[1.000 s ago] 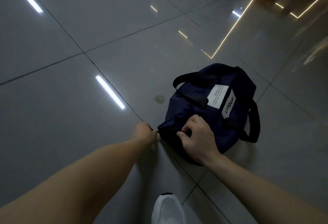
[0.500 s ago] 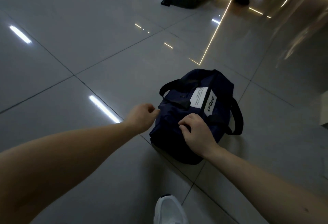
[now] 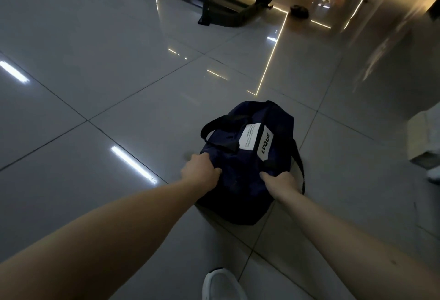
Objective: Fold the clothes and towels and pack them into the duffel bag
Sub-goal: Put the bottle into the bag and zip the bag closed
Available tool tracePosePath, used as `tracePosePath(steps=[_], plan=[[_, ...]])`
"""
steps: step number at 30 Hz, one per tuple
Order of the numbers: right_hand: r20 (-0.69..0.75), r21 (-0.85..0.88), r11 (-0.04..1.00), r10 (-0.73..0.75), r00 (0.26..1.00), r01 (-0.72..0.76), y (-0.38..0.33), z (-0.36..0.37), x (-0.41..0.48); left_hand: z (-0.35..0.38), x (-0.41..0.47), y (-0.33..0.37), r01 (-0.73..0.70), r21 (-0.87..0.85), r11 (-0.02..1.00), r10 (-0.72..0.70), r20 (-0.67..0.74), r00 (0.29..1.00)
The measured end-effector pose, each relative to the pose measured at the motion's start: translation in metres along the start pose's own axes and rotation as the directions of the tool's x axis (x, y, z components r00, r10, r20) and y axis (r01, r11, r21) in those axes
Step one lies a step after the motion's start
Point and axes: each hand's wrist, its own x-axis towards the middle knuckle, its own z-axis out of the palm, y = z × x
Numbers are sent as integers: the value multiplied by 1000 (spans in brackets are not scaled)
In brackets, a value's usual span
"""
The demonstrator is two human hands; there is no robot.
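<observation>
1. While the duffel bag (image 3: 240, 180) lies on the tiled floor (image 3: 119, 90) straight ahead of the person, its long axis runs from the near end, just beyond the white shoe (image 3: 221, 285), away and slightly to the right.
2. The left hand (image 3: 201, 171) is on the bag's left flank, towards the near end. Its fingers are curled into the dark fabric and bunch it.
3. The right hand (image 3: 281, 182) is on the opposite flank at about the same depth, just below where a carry strap (image 3: 298, 164) meets the side. Its thumb presses into the cloth and the other fingers wrap over the edge, so they are clamped on the bag rather than spread.
4. The two hands bracket the bag across its short axis, with the fabric between them. Neither is clearly nearer, and both sit well short of the white label (image 3: 250, 136) on top and of the far end.
5. The top looks closed, though the dim light hides the zip line. No clothes or towels are in view, so packing appears not to have begun.
6. Judged from this hold, the coming move is likely a two-handed drag, lift or turn of the bag. Because the grip is at the near half only, the far end would trail or sag, and the slack cloth may slip inside the fingers.
</observation>
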Motion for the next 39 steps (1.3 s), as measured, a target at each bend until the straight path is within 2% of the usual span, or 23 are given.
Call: tracePosePath(steps=[4,6,9,13,15,17,21,22,23,25,28,30,32,34,36,39], plan=[[9,-50,997,-52,999,52,-7,-8,-1,0,-2,1,23,-37,999,-24,-42,999],[-26,-84,990,-117,993,114,-10,-8,-4,-1,-5,-1,21,-103,994,-31,-99,995],[-86,-46,978,-206,975,202,-15,-5,-13,0,-10,-12,18,-254,967,-59,-156,986],[-135,57,961,-262,956,272,-12,0,-29,4,-14,-20,86,-562,822,-192,-133,972],[-127,72,953,-284,950,294,-8,6,-40,1,-5,-21,109,-607,787,-239,-136,961],[-71,86,948,-302,951,307,-7,14,-48,-9,7,-19,109,-642,759,-258,-142,955],[189,52,955,-298,936,293,-21,17,-54,-28,25,-22,134,-704,698,-312,-130,941],[206,79,953,-301,931,291,-27,10,-52,-28,26,-22,157,-717,679,-338,-116,934],[181,132,949,-308,934,287,-33,1,-48,-29,22,-22,187,-735,652,-371,-94,924],[13,157,939,-312,950,306,-41,-21,-30,-24,11,-22,266,-755,599,-426,-19,905],[-283,-135,934,-356,890,331,-36,-52,23,-10,-12,-18,348,-750,563,-415,108,903],[-371,-223,938,-332,867,264,-25,-64,63,-3,-24,-10,347,-776,527,-358,167,919],[-350,-280,939,-295,889,201,-18,-72,96,8,-26,-6,342,-775,532,-329,183,926],[-296,-282,940,-275,915,191,-18,-80,120,19,-23,-5,339,-706,622,-328,159,931],[-236,-203,964,-219,947,173,-20,-82,141,28,-17,-6,347,-624,700,-364,106,925],[-143,-57,995,-88,986,81,-30,-79,160,37,-7,-10,329,-562,759,-373,39,927]])
